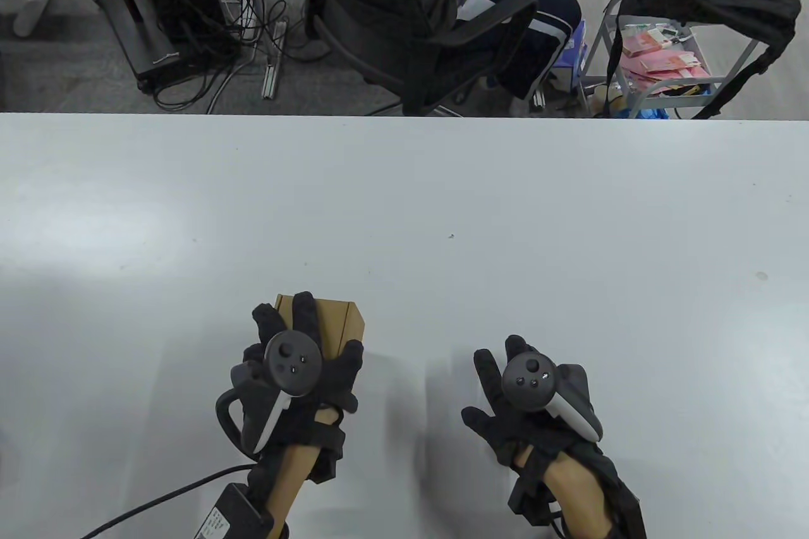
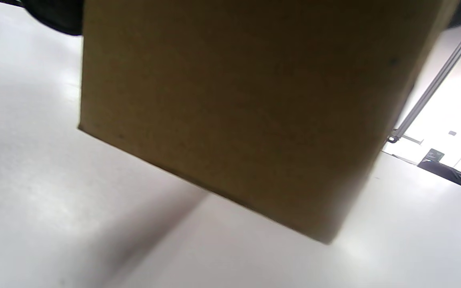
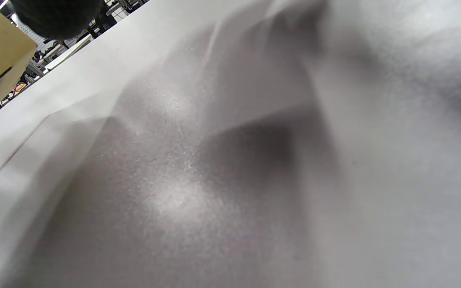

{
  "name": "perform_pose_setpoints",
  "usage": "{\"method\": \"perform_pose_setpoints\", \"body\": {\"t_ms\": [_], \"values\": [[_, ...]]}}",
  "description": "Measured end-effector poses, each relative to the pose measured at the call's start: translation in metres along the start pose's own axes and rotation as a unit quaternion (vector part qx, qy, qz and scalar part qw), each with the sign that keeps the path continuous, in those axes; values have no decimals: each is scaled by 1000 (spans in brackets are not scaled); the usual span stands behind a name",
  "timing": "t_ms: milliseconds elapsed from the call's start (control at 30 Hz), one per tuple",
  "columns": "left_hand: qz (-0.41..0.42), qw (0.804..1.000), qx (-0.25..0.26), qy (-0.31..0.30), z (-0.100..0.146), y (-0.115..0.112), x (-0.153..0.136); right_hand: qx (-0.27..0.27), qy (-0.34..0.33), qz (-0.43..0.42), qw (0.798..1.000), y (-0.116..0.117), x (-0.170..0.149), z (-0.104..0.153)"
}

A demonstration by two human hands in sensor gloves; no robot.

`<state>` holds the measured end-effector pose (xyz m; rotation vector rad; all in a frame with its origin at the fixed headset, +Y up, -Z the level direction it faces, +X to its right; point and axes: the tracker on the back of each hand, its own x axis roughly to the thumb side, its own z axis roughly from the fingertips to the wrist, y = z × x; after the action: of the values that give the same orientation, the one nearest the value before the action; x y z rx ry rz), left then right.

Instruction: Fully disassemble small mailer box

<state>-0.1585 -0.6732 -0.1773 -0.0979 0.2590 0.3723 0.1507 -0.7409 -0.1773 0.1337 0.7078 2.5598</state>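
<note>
- My right hand (image 1: pixel 528 400) hovers over the near table (image 1: pixel 569 217), fingers spread, holding nothing.
- My left hand (image 1: pixel 297 368) holds the still-folded mailer box (image 1: pixel 335 318) at near left.
- One-handed, I judge it could slip or tear.

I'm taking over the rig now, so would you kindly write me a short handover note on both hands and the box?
Left hand: lies over the box, fingers spread across its top; the left wrist view shows the box lifted off the table, so it appears held.
Right hand: free, fingers spread, above bare table to the right of the box.
Box: near the front edge, left of centre, still folded up.
Done: nothing visible yet.
Left: open it, undo the flaps and flatten it fully.
</note>
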Motion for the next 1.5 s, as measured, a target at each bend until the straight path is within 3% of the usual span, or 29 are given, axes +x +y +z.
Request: {"method": "perform_pose_setpoints", "body": {"t_ms": [267, 467, 533, 867, 1000, 1100, 1133, 1167, 1200, 1233, 1267, 1367, 1500], "values": [[-37, 998, -42, -11, 22, -25, 35, 4, 1, 3, 1000, 1, 0, -1], [-64, 995, -71, -25, 28, -48, 44, 1, 8, 0, 1000, -1, -4, 0], [-81, 995, -49, -32, 29, -50, 46, -2, 8, -1, 1000, -2, -3, 0], [-100, 994, -38, -37, 30, -47, 44, 6, 5, 8, 1000, 3, 1, -1], [-74, 996, 13, -47, 22, -19, 32, 3, 5, 4, 1000, 2, 0, 0], [-1, 977, 13, -211, 5, 8, 19, 5, 6, -1, 1000, 2, -2, -1], [4, 951, -28, -309, -3, 13, 15, 4, 6, -1, 1000, 2, -2, -1], [1, 929, -68, -363, -7, 13, 12, 3, 5, 0, 1000, 1, -2, -1], [-7, 899, -141, -414, -11, 8, 9, 1, 3, 1, 1000, 1, -1, -1], [-13, 895, -178, -408, -12, 3, 3, -1, 2, 1, 1000, 1, -1, 0], [-7, 899, -182, -399, -13, -2, -1, -2, 2, 2, 1000, 1, -1, 0], [-28, 898, -146, -413, -18, -22, -14, -10, 10, 6, 1000, 1, -1, 0], [-54, 905, -154, -393, -22, -33, -23, -11, 16, 5, 1000, 2, -1, -1]]}}
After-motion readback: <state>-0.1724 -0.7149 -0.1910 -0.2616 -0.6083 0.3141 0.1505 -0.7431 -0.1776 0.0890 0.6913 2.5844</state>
